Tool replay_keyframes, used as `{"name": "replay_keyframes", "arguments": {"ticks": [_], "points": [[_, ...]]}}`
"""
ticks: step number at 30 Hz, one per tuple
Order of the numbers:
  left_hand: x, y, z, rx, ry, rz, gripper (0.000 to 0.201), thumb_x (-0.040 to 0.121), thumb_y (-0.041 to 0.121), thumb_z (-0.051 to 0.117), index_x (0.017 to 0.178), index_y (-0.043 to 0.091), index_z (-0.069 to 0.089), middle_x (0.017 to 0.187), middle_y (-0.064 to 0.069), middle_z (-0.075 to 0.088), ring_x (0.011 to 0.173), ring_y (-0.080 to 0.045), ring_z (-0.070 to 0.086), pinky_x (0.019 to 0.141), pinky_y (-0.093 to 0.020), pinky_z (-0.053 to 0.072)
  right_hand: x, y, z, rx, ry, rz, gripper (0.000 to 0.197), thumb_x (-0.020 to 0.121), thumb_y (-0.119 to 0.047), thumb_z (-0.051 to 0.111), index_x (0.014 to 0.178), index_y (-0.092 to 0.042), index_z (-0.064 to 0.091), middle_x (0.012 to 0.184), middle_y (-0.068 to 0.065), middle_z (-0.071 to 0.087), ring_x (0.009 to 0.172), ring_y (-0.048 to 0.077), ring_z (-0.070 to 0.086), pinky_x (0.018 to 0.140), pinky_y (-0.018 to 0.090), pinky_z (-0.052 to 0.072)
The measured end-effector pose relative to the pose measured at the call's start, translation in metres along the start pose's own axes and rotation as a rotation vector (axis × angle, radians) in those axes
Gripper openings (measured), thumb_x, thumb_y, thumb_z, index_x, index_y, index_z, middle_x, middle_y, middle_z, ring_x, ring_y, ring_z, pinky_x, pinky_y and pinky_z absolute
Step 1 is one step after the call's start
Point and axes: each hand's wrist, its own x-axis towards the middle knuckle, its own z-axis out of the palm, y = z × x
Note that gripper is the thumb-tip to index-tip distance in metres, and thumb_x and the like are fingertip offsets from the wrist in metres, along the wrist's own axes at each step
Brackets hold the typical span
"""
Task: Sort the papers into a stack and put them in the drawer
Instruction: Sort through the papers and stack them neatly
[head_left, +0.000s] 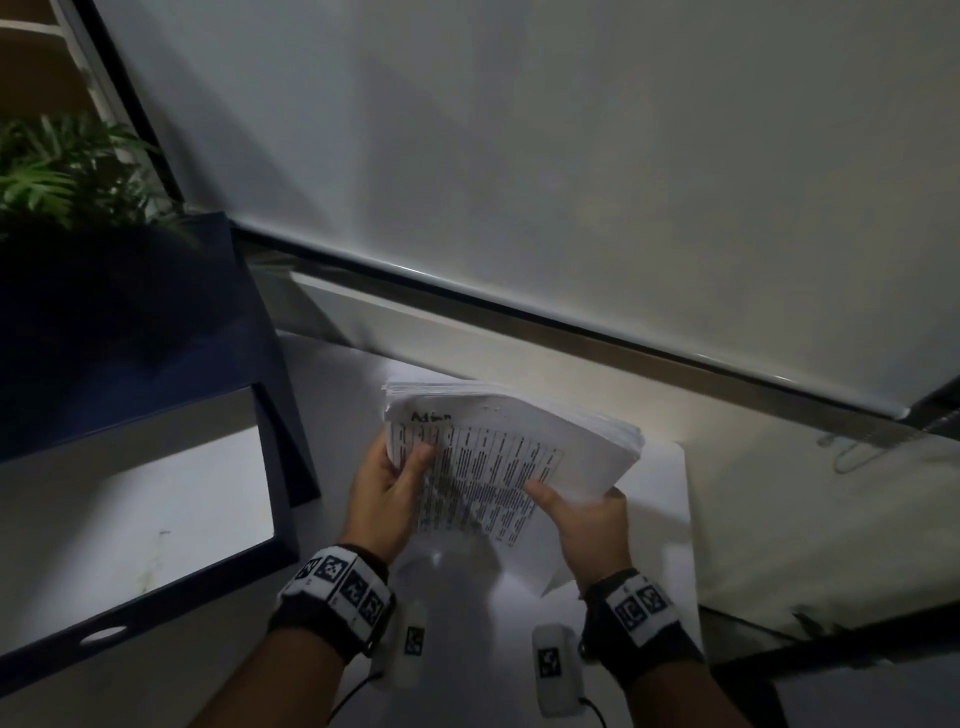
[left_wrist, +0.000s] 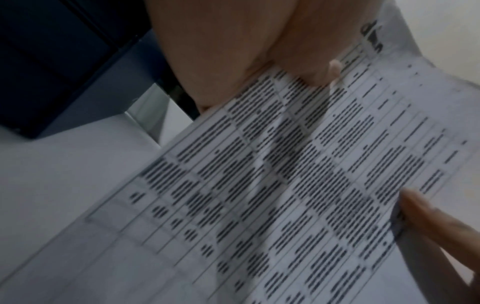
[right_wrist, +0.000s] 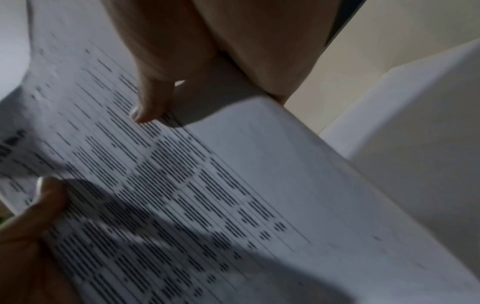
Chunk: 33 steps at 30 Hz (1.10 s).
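Observation:
A thick stack of papers (head_left: 488, 457) with a printed table on top is held up off the white desk in the head view. My left hand (head_left: 387, 488) grips its left edge, thumb on the top sheet. My right hand (head_left: 587, 519) grips the right edge, thumb on top and fingers underneath. The left wrist view shows the printed sheet (left_wrist: 298, 174) close up under my left hand (left_wrist: 259, 51). In the right wrist view the same stack (right_wrist: 207, 185) lies under my right hand (right_wrist: 182, 61). One more loose white sheet (head_left: 660, 493) lies flat on the desk beneath the stack.
An open dark blue drawer (head_left: 150, 587) with a pale bottom stands at the left, level with my left wrist. A plant (head_left: 62, 171) sits behind it. A white blind (head_left: 519, 156) and window sill (head_left: 467, 322) run across the back. A glass surface (head_left: 831, 519) lies to the right.

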Motion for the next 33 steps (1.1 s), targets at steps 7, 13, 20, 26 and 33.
{"name": "replay_keyframes", "arguments": {"ticks": [7,13,20,26,33], "points": [[-0.005,-0.007,0.004,0.221,0.05,-0.047,0.019,0.095,0.02,0.054,0.097,0.038,0.058,0.096,0.013,0.07,0.088,0.001,0.066,0.077,-0.023,0.053,0.0,0.004,0.001,-0.058,-0.005,0.119,0.022,0.069,-0.012,0.088,0.086,-0.015,0.075,0.083,-0.001,0.078,0.078,0.013,0.076,0.069,0.028,0.061],[0.004,0.025,0.001,0.25,0.107,-0.038,0.004,0.093,0.025,0.058,0.09,0.026,0.061,0.072,0.007,0.065,0.065,-0.011,0.061,0.058,-0.028,0.048,0.0,-0.016,-0.012,-0.128,-0.105,0.042,0.028,0.088,-0.021,0.071,0.115,-0.021,0.065,0.108,-0.006,0.075,0.101,0.011,0.071,0.09,0.036,0.055],[-0.022,0.041,-0.005,0.263,0.1,-0.159,0.022,0.098,0.034,0.048,0.103,0.019,0.064,0.083,0.007,0.069,0.077,-0.015,0.066,0.065,-0.029,0.049,-0.011,-0.041,-0.022,-0.249,-0.198,-0.042,0.022,0.099,-0.018,0.055,0.12,-0.02,0.062,0.11,-0.01,0.072,0.1,0.0,0.067,0.096,0.034,0.052],[-0.062,0.075,-0.03,0.396,0.137,-0.087,0.029,0.103,0.032,0.035,0.107,0.015,0.058,0.098,0.004,0.066,0.092,-0.012,0.062,0.079,-0.031,0.049,-0.024,-0.057,-0.014,-0.218,-0.308,-0.044,0.022,0.099,-0.021,0.056,0.119,-0.018,0.065,0.11,-0.005,0.074,0.103,0.014,0.07,0.096,0.047,0.053],[-0.124,0.103,-0.086,0.437,0.418,-0.161,0.033,0.1,0.035,0.037,0.083,0.014,0.056,0.08,-0.011,0.065,0.074,-0.032,0.062,0.076,-0.052,0.053,-0.055,-0.078,0.038,-0.184,-0.641,0.069,0.016,0.102,-0.025,0.049,0.113,-0.02,0.059,0.11,0.002,0.073,0.103,0.025,0.069,0.096,0.054,0.052]]}}
